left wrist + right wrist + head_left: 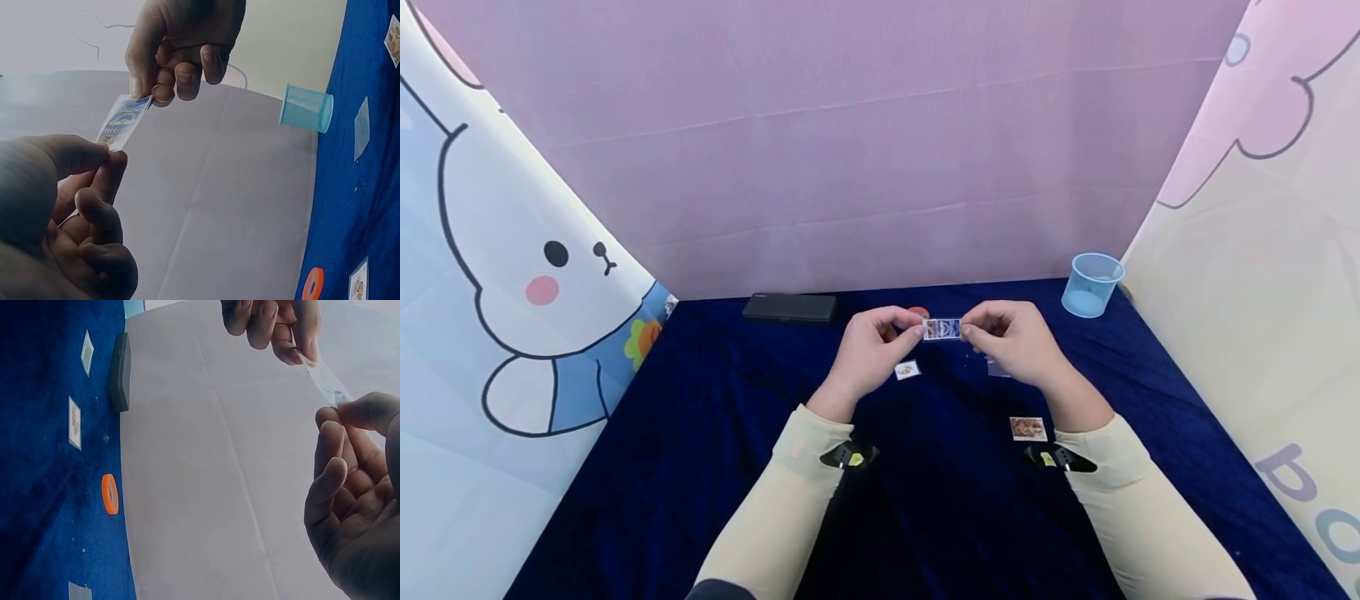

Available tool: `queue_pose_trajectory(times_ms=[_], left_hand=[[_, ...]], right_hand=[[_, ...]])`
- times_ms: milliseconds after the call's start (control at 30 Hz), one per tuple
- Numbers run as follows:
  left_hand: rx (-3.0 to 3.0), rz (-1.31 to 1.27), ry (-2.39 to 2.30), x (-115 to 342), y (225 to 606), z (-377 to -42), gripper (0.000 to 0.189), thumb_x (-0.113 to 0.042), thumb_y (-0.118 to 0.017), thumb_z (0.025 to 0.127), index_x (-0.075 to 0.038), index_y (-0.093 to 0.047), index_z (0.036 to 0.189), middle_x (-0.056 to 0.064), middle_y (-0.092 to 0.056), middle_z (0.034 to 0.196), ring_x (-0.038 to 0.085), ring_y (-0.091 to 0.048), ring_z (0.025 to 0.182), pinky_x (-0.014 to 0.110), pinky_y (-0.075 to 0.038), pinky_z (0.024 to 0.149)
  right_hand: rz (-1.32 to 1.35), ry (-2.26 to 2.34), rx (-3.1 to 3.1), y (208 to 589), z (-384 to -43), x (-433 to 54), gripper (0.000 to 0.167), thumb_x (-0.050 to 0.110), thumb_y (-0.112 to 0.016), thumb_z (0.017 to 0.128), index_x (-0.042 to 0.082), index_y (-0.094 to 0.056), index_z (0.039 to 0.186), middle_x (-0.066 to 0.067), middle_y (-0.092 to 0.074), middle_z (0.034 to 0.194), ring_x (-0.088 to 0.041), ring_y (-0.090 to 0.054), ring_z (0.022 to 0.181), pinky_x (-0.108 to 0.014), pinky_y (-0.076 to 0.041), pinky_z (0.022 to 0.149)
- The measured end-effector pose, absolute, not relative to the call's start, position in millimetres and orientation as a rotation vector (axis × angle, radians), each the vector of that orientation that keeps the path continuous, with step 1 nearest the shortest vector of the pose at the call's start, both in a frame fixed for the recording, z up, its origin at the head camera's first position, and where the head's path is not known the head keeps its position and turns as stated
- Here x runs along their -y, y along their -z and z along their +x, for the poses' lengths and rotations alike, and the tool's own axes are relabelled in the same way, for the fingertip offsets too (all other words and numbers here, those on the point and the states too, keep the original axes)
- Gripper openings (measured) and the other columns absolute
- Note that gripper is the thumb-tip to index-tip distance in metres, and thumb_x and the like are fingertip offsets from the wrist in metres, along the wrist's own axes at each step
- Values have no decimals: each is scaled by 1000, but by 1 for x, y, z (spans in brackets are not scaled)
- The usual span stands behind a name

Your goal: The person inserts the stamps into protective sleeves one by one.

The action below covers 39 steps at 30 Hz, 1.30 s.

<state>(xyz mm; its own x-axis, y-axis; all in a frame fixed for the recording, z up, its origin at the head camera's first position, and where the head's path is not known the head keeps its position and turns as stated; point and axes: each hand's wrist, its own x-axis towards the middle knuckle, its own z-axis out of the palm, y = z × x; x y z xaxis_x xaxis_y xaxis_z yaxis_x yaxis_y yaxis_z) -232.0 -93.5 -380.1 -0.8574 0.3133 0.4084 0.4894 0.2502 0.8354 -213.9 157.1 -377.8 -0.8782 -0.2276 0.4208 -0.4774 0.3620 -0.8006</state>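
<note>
A small blue picture card (942,329) with a white border is held level between both hands above the cloth. My left hand (872,350) pinches its left end between thumb and index finger. The thumb and index finger of my right hand (1011,337) pinch the opposite end. In the left wrist view the card (124,122) appears tilted, its printed face showing. An orange ring (110,494) lies behind the hands, mostly covered by them in the head view. Below the left hand lies a white-bordered card (907,370). A brown picture card (1028,429) lies near the right wrist.
Dark blue cloth (715,467) covers the table. At the back left lies a black case (790,307); a translucent blue cup (1092,287) stands at the back right. A clear flat piece (362,130) is on the cloth. Another card (87,353) lies near the case.
</note>
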Motion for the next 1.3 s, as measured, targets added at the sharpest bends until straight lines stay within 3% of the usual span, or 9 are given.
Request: queue_pose_trajectory(times_ms=[367,767,1000,1300], left_hand=[[2354,-767,1661,91,380,-233,6,-20,-77,98,-17,-82,99,-7,-77,98,18,-48,54,27,-39,48],[2374,-733,1677,93,384,-236,7,-23,-77,98,-17,-80,96,-4,-71,84,18,-46,54,27,-37,48],[2399,-718,1670,91,392,-244,6,-24,-77,98,-19,-79,96,-8,-75,90,17,-48,57,27,-39,52],[2511,-683,1590,79,408,-260,7,-25,-76,99,-18,-76,101,-8,-76,96,16,-52,60,29,-44,55]], right_hand=[[650,-1531,2377,377,-213,-158,5,12,-75,99,9,-79,98,-4,-72,79,-28,-62,60,-27,-47,48],[681,-1541,2407,378,-212,-163,8,10,-74,99,6,-80,104,-6,-74,85,-18,-66,65,-28,-50,50],[633,-1447,2457,380,-208,-178,6,12,-76,98,13,-79,103,0,-75,86,-21,-67,70,-28,-52,57],[569,-1366,2517,396,-195,-213,6,12,-75,99,14,-78,104,-6,-72,85,-17,-60,65,-28,-50,56]])
